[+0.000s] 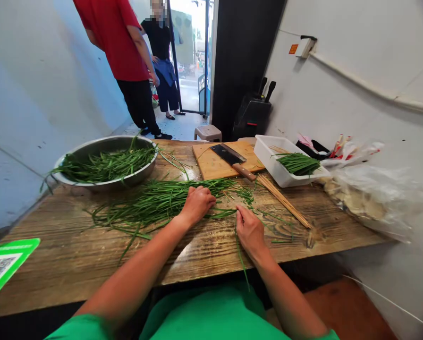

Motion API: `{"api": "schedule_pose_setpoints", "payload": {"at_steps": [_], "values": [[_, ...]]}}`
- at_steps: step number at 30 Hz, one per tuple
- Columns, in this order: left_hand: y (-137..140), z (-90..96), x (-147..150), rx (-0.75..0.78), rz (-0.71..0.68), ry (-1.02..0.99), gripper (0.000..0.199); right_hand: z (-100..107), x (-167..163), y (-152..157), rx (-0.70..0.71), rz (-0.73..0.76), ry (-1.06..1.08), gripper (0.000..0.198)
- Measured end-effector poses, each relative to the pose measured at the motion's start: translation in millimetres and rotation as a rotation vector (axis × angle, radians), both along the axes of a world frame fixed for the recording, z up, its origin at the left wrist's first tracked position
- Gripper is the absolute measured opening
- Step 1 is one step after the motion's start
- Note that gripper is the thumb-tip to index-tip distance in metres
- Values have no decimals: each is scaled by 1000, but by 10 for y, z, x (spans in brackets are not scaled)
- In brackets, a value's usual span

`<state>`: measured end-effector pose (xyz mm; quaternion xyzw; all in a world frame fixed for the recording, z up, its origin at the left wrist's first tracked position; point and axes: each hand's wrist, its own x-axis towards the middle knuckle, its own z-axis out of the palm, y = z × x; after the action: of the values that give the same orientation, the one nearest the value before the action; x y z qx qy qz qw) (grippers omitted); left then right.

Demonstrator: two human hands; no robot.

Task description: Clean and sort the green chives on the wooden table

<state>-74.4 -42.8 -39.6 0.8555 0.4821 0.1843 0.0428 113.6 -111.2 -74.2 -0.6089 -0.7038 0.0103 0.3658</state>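
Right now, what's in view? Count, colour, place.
table: 1, brown, foreground
bowl: 1, silver, table's left
long greens: uncounted, green, bowl and table centre
cutting board: 1, tan, far side
cleaver: 1, dark and brown, on board
sticks: one bundle, tan, before tub
tub: 1, white, right, greens inside
plastic bag: 1, clear, right end
QR card: 1, green and white, left edge
stool: 1, pale, beyond table
dark case: 1, black, right background
people: 2, red and black tops, background
left hand: 1, bare, on greens
right hand: 1, bare, holding greens
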Motion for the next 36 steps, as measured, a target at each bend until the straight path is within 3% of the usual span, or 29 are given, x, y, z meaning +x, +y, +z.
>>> {"api": "schedule_pose_setpoints", "payload": {"at_steps": [18,23,36], "values": [[-34,4,16,-44,56,61,15,2,14,-30,-37,59,-30,27],[-28,22,33,-28,123,-60,18,-3,15,-29,-60,77,-27,27],[0,-19,51,-192,179,-327,21,0,16,-23,-82,61,-19,29]]}}
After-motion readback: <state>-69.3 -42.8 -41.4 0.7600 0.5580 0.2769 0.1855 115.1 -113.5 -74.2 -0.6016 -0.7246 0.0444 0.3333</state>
